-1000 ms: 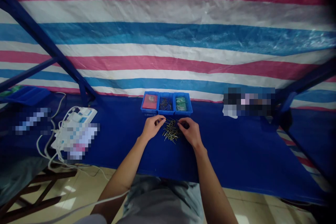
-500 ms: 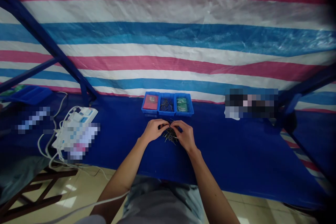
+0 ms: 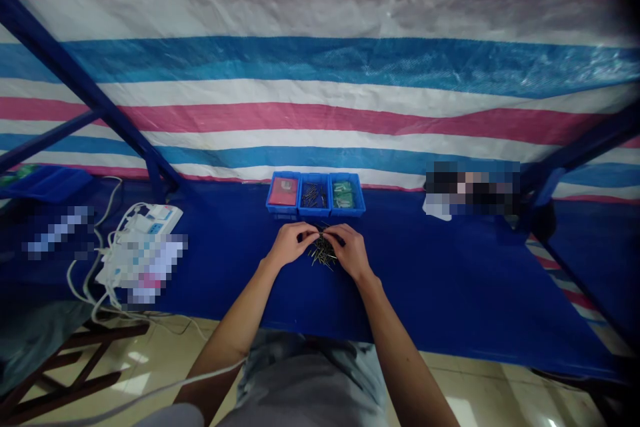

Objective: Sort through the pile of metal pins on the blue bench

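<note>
A small heap of thin metal pins (image 3: 323, 253) lies on the blue table cover (image 3: 440, 293). My left hand (image 3: 289, 245) and my right hand (image 3: 350, 250) meet just above the heap, fingertips pinched together over it. Both seem to grip something small from the heap, too small to name. Behind the hands stand three small blue bins: a left bin (image 3: 284, 192) with a red piece, a middle bin (image 3: 314, 195) with dark pins, and a right bin (image 3: 346, 194) with green parts.
A white power strip (image 3: 150, 220) with tangled white cables lies at the left. A blue tray (image 3: 50, 181) sits at the far left. A striped tarp (image 3: 320, 80) hangs behind, with blue frame posts on both sides. A wooden stool (image 3: 65, 360) stands below left.
My hands were apart on either side of the heap a second ago. They have come together over it, fingertips now touching.
</note>
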Motion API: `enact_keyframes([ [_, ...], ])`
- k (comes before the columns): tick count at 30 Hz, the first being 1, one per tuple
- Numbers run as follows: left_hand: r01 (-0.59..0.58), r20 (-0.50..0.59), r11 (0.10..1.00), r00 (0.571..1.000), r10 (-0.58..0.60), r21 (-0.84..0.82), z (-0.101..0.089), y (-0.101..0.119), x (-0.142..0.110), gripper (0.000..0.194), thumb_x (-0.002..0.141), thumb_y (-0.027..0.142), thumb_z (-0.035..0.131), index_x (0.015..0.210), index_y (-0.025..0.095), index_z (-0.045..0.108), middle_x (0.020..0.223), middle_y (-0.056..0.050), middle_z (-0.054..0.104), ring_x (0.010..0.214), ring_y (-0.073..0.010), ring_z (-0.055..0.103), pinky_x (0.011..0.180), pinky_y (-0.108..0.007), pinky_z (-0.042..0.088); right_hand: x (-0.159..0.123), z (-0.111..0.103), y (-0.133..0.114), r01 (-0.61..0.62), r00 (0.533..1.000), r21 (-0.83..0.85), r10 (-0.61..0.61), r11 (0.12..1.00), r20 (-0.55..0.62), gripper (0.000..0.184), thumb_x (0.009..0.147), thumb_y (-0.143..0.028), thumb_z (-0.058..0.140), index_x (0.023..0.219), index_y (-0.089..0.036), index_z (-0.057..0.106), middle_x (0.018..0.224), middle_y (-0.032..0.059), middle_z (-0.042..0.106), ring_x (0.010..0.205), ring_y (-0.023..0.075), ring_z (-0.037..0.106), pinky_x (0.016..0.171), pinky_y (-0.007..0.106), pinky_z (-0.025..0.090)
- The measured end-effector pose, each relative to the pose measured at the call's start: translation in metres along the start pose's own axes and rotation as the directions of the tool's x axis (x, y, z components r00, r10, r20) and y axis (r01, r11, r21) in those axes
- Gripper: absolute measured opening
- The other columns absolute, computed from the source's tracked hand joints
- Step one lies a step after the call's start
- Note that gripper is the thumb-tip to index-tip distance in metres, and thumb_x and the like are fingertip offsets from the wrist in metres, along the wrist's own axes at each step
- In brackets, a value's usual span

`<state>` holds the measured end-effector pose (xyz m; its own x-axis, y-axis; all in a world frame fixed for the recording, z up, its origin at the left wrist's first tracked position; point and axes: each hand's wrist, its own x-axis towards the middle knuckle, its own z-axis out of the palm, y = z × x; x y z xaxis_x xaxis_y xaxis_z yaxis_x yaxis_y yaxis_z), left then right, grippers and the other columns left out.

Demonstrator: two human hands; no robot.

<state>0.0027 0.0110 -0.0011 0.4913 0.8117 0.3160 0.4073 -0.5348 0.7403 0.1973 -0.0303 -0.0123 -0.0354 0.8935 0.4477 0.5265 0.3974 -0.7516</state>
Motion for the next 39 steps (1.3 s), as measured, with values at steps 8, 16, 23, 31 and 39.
enact_keyframes([
  [8, 0.004, -0.001, 1.0, 1.0, -0.004, 0.012, -0.0004, -0.0016, -0.0003, 0.027, 0.095, 0.037, 0.056, 0.094, 0.018, 0.075, 0.084, -0.006, 0.071, 0.066, -0.0143, 0.059, 0.065, -0.025, 0.044, 0.0, 0.0011, -0.0028, -0.003, 1.0, -0.012, 0.004, 1.0, 0.018, 0.019, 0.095, -0.034, 0.058, 0.097, -0.024, 0.074, 0.094, 0.0067, 0.073, 0.09, 0.0227, 0.067, 0.085, 0.038, 0.054],
  [16, -0.003, 0.003, 1.0, 1.0, 0.003, 0.008, -0.0009, -0.0013, -0.0004, 0.026, 0.096, 0.035, 0.055, 0.092, 0.018, 0.074, 0.082, -0.005, 0.071, 0.065, -0.0135, 0.057, 0.065, -0.025, 0.043, -0.0009, 0.0031, 0.0004, 0.029, 0.998, -0.028, -0.028, 0.999, 0.052, 0.019, 0.096, -0.032, 0.057, 0.099, -0.025, 0.075, 0.095, 0.006, 0.074, 0.089, 0.0228, 0.066, 0.085, 0.039, 0.053],
  [23, 0.018, 0.018, 1.0, 1.0, -0.018, 0.026, -0.0014, -0.001, -0.0004, 0.027, 0.097, 0.035, 0.054, 0.09, 0.017, 0.073, 0.08, -0.004, 0.069, 0.064, -0.0129, 0.055, 0.063, -0.024, 0.041, 0.0, 0.0031, -0.0032, 0.056, 0.998, -0.041, -0.054, 0.998, 0.043, 0.018, 0.096, -0.029, 0.058, 0.097, -0.023, 0.075, 0.091, 0.0059, 0.075, 0.086, 0.0224, 0.065, 0.082, 0.037, 0.053],
  [31, 0.012, 0.043, 0.999, 0.999, -0.014, 0.035, -0.0012, 0.0, 0.0005, 0.024, 0.096, 0.032, 0.055, 0.088, 0.017, 0.072, 0.078, -0.003, 0.069, 0.064, -0.0124, 0.054, 0.063, -0.023, 0.039, -0.0009, 0.0025, -0.0031, 0.065, 0.998, -0.032, -0.065, 0.997, 0.009, 0.013, 0.095, -0.025, 0.06, 0.093, -0.023, 0.073, 0.091, 0.0046, 0.074, 0.085, 0.0207, 0.065, 0.081, 0.035, 0.053],
  [39, 0.008, 0.015, 1.0, 1.0, -0.008, -0.002, -0.0001, -0.0008, 0.0, 0.022, 0.095, 0.031, 0.056, 0.09, 0.017, 0.072, 0.082, -0.003, 0.069, 0.064, -0.0118, 0.054, 0.064, -0.024, 0.039, -0.0026, 0.006, -0.0037, 0.06, 0.998, -0.06, -0.059, 0.996, 0.029, 0.014, 0.097, -0.027, 0.057, 0.096, -0.022, 0.071, 0.09, 0.0049, 0.072, 0.083, 0.0199, 0.065, 0.079, 0.033, 0.052],
])
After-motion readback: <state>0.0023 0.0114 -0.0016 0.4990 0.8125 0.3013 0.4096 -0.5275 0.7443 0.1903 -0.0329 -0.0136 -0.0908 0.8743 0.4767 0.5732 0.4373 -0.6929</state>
